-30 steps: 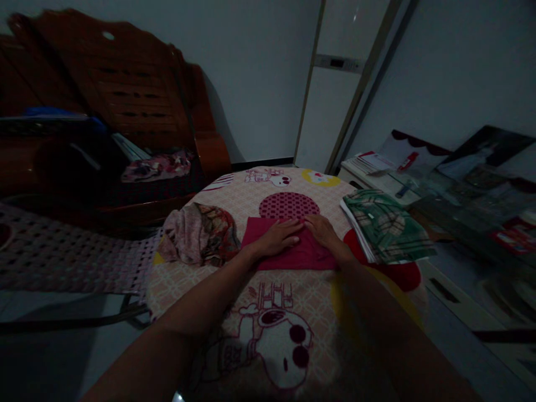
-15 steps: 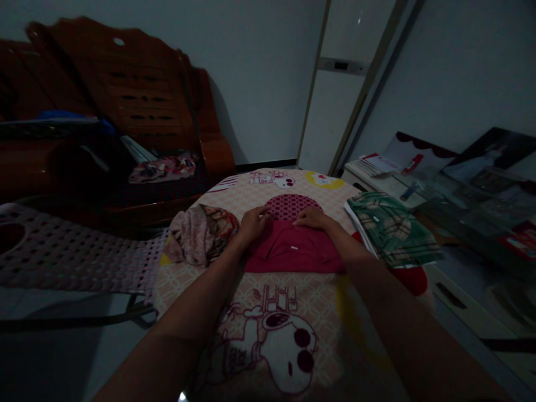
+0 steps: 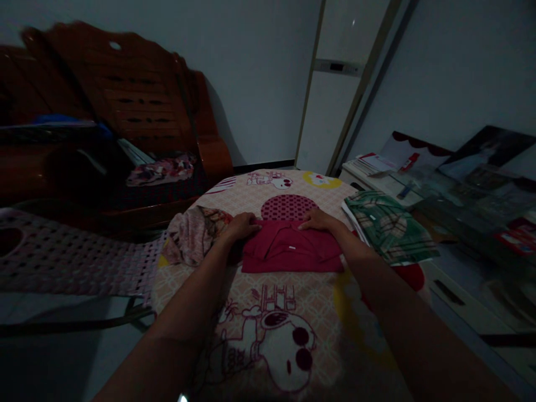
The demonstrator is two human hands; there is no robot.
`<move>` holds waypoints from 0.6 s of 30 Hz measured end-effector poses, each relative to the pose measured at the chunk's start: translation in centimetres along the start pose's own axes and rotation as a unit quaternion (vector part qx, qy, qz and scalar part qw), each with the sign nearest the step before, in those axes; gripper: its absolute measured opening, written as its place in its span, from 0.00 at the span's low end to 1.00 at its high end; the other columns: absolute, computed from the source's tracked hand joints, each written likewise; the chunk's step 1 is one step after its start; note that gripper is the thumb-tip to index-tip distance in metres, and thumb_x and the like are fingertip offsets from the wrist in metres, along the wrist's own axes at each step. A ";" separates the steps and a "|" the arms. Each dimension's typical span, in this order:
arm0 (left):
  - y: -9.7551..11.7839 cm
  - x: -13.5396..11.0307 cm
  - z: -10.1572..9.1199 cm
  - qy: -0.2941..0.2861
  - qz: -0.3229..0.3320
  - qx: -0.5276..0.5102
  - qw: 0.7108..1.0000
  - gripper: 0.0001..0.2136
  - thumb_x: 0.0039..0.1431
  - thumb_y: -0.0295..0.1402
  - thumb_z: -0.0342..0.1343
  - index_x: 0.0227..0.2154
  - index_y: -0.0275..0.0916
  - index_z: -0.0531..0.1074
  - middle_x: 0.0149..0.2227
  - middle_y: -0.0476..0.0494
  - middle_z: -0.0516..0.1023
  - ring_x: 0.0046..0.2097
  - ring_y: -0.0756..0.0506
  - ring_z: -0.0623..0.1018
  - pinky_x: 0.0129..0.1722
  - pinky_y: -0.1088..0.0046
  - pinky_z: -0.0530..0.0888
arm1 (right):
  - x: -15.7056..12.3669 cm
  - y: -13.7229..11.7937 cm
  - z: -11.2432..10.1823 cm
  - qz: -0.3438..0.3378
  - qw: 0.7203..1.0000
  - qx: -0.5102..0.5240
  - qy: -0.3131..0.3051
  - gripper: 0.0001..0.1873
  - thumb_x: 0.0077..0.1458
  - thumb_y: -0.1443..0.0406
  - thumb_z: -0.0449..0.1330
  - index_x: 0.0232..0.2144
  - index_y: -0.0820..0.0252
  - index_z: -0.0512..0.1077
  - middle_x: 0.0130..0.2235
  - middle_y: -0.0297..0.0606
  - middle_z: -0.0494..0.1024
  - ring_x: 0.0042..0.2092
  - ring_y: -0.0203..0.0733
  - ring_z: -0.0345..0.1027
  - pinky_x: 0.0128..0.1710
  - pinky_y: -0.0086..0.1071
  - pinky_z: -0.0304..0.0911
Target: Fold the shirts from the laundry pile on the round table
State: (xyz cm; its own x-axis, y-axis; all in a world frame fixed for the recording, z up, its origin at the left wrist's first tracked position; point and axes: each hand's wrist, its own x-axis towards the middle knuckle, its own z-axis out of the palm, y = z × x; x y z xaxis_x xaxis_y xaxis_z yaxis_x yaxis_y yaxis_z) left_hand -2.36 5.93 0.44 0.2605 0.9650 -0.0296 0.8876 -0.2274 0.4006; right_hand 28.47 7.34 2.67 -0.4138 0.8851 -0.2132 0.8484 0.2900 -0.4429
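A folded dark-red garment [image 3: 291, 254] lies in the middle of a round table covered by a cartoon-print cloth [image 3: 272, 329]. My left hand [image 3: 242, 226] grips the garment's far left corner, fingers curled over the edge. At the far right corner my right hand [image 3: 315, 221] pinches the same far edge. A small white tag shows on the garment between my hands.
A crumpled patterned cloth [image 3: 196, 237] lies left of the garment. A folded green plaid stack [image 3: 387, 231] sits at the table's right edge. A wooden bench [image 3: 125, 123] with clothes stands behind left, a woven chair [image 3: 62, 259] at left, and a cluttered low shelf [image 3: 460, 201] at right.
Both hands left the garment's flat top and moved to its far edge, then spread to its two far corners. The garment now shows its collar and tag.
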 end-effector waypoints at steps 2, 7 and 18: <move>-0.2 -0.1 0.0 0.007 0.003 -0.021 1.000 0.10 0.53 0.36 0.60 0.37 0.38 0.77 0.40 0.41 0.82 0.41 0.42 0.78 0.41 0.71 0.72 | -0.1 -0.2 0.0 -0.007 1.000 -0.009 0.002 0.20 0.49 0.54 0.65 0.16 0.59 0.67 0.20 0.30 0.64 0.26 0.35 0.54 0.27 0.31 0.48; -0.3 0.0 0.2 0.015 -0.023 -0.102 0.994 0.12 0.51 0.36 0.61 0.38 0.36 0.75 0.39 0.43 0.80 0.39 0.44 0.78 0.36 0.73 0.72 | 0.3 -0.6 0.3 -0.036 0.999 0.012 -0.010 0.22 0.52 0.49 0.61 0.19 0.60 0.71 0.21 0.31 0.67 0.25 0.35 0.55 0.28 0.31 0.48; -0.7 -0.2 0.1 -0.044 -0.060 -0.223 0.972 0.10 0.47 0.40 0.61 0.24 0.37 0.75 0.21 0.51 0.75 0.26 0.48 0.72 0.23 0.77 0.66 | -3.1 2.2 -1.9 -0.018 0.998 0.060 -0.002 0.16 0.38 0.55 0.65 0.16 0.59 0.66 0.20 0.26 0.63 0.27 0.34 0.55 0.27 0.29 0.48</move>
State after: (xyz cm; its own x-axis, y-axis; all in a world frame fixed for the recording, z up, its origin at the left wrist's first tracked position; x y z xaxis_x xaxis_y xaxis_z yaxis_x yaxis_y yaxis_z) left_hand -3.03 5.87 0.04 0.2148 0.9615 -0.1715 0.6657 -0.0157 0.7461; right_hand 32.25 5.94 3.95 -0.4445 0.8733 -0.1992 0.7876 0.2751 -0.5514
